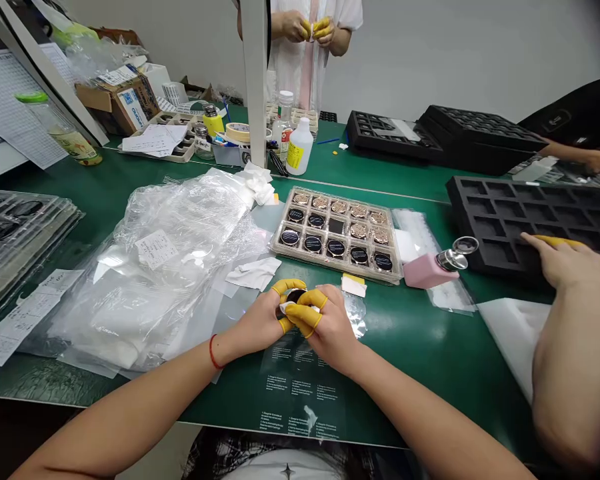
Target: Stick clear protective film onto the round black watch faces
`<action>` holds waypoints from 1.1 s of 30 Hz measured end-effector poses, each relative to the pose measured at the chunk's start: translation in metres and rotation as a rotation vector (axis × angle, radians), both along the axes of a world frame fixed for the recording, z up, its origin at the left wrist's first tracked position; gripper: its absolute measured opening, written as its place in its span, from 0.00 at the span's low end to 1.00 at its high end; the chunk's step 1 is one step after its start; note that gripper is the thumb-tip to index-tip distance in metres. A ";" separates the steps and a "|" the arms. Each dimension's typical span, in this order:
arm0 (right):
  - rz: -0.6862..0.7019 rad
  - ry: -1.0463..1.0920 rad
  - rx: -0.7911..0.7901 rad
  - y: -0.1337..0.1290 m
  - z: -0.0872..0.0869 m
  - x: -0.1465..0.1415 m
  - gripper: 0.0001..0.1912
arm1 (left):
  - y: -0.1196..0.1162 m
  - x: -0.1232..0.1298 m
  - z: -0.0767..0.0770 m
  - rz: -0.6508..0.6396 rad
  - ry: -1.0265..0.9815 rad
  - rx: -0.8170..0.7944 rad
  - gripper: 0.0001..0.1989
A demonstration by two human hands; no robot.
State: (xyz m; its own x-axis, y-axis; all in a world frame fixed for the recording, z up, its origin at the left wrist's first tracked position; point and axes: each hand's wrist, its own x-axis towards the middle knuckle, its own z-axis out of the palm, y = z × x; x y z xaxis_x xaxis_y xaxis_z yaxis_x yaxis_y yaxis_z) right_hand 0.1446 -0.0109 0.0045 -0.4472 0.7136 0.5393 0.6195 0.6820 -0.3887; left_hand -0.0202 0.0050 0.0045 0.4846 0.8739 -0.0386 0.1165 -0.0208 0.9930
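Held in front of me, a round black-faced piece (pixel 295 295), like a watch face, is partly hidden by fingers. Yellow finger cots cover several fingertips. My left hand (pixel 261 321) is closed around the piece's edge. My right hand (pixel 334 328) is closed against it, pinching a small white cloth or tissue (pixel 285 307) at its surface. Just beyond is a clear compartment tray (pixel 330 268) of round pieces, some black-faced, others showing rose-gold sides; one compartment holds no round piece. Beneath my hands lies a clear sheet (pixel 300 403) with white printed text.
Crumpled plastic bags (pixel 130 293) cover the left side. A pink pump bottle (pixel 433 267) stands right of the tray. Another person's hand (pixel 575 260) rests on a black foam tray (pixel 480 257). A white bottle (pixel 300 147) stands by the post; a person works opposite.
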 end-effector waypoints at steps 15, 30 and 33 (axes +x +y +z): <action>-0.306 0.155 -0.137 0.021 0.000 0.028 0.06 | -0.004 0.004 0.002 0.031 -0.077 -0.073 0.22; -0.078 0.174 -0.601 0.015 0.029 0.051 0.15 | 0.000 -0.002 0.004 0.118 -0.502 -0.334 0.22; -0.060 0.102 -0.471 0.015 0.028 0.051 0.16 | 0.000 -0.002 0.007 0.090 -0.534 -0.501 0.20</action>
State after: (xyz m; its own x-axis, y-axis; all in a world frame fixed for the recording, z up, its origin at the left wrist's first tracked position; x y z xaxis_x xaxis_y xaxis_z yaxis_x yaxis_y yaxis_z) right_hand 0.1951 0.0038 0.0325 -0.3594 0.9136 0.1902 0.5951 0.3814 -0.7074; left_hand -0.0225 0.0054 0.0118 0.4767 0.8505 -0.2224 -0.4054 0.4372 0.8028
